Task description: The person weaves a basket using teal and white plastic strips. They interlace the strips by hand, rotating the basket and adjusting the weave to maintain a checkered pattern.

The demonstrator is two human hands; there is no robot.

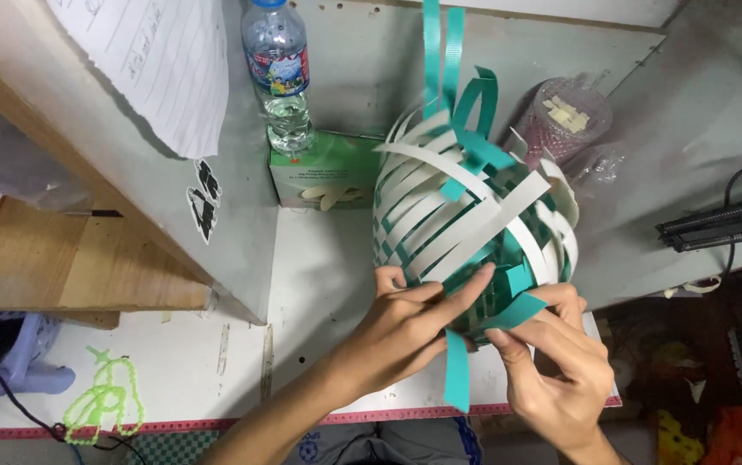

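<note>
A half-woven rounded basket of flat teal and white plastic strips (465,224), smooth with a slight sheen, sits under bare hands, the left hand (405,331) and right hand (560,362) pressing its glossy bands. Behind it stand a clear glossy plastic water bottle (278,77) and a matt green cardboard box (323,168). The white desk (216,362) looks smooth but scuffed; a lined paper sheet (164,60) hangs at its far left corner.
</note>
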